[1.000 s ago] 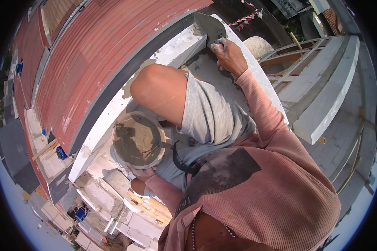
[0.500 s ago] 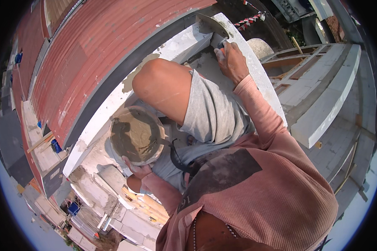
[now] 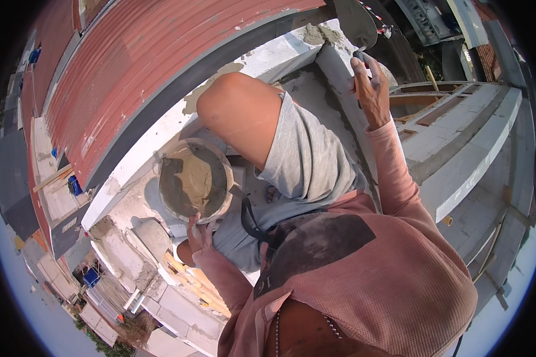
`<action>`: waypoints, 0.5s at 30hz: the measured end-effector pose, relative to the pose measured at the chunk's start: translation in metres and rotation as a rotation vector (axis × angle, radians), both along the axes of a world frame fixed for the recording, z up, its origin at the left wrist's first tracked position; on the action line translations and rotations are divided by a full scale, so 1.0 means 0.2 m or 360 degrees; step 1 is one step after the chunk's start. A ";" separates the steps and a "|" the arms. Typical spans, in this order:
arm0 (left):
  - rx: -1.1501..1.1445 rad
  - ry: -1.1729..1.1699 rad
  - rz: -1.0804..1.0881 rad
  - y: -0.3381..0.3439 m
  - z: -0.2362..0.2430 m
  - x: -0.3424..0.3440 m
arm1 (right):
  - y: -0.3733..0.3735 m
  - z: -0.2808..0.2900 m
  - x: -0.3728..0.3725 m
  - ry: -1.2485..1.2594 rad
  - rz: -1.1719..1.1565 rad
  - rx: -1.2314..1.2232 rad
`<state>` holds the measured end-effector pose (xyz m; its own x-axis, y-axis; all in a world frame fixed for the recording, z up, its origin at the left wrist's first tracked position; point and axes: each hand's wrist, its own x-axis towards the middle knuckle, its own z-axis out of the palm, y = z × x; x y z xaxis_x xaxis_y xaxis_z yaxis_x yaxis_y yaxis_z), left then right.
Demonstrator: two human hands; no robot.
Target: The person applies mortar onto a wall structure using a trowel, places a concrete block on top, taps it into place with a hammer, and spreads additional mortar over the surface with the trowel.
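My right hand [image 3: 370,88] is closed on the handle of a trowel. Its broad grey blade [image 3: 358,25] is raised just beyond the far corner of the white block wall [image 3: 368,110]. A lump of wet mortar [image 3: 320,34] sits on top of that corner, left of the blade. Near my bent knee, a round bucket [image 3: 224,204] holds grey mortar [image 3: 195,181], its surface partly in shadow. My left hand [image 3: 201,233] grips the bucket's near rim, fingertips over the edge.
A red corrugated roof [image 3: 161,71] slopes away beyond the wall at left. At right stands a neighbouring block structure [image 3: 458,143] with a curved ledge. Timber pieces [image 3: 199,285] lie below my left forearm. A dark strap [image 3: 249,217] hangs by the bucket.
My right hand has swung the trowel outward and to the right, off the wall corner, where a mortar lump now shows. My left fingers have shifted onto the bucket's rim.
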<state>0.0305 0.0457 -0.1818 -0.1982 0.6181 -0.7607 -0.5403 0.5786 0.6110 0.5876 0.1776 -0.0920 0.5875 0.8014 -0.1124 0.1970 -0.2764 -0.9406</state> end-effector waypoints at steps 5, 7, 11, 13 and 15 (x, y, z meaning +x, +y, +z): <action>0.0098 -0.0255 0.0140 -0.07 0.08 -0.07 | 0.11 0.36 -0.14 0.0441 0.0437 0.0394; 0.0094 -0.0100 -0.0020 0.00 -0.01 -0.02 | 0.13 0.59 -0.18 0.0783 0.0487 0.0453; 0.0186 0.0079 0.0163 -0.12 -0.12 -0.05 | 0.19 0.71 -0.45 0.0670 0.1070 0.0119; 0.0153 0.0161 0.0195 -0.15 -0.08 -0.02 | 0.21 0.60 -0.62 0.0525 0.1486 -0.0150; 0.0171 0.0228 0.0232 -0.23 -0.07 -0.03 | 0.24 0.40 -0.82 0.0436 0.1885 -0.0487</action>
<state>0.0238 -0.0010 -0.1967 -0.3927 0.6509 -0.6497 -0.5169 0.4281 0.7413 0.4235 0.2255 -0.0125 -0.5471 0.7401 -0.3912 0.2820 -0.2771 -0.9185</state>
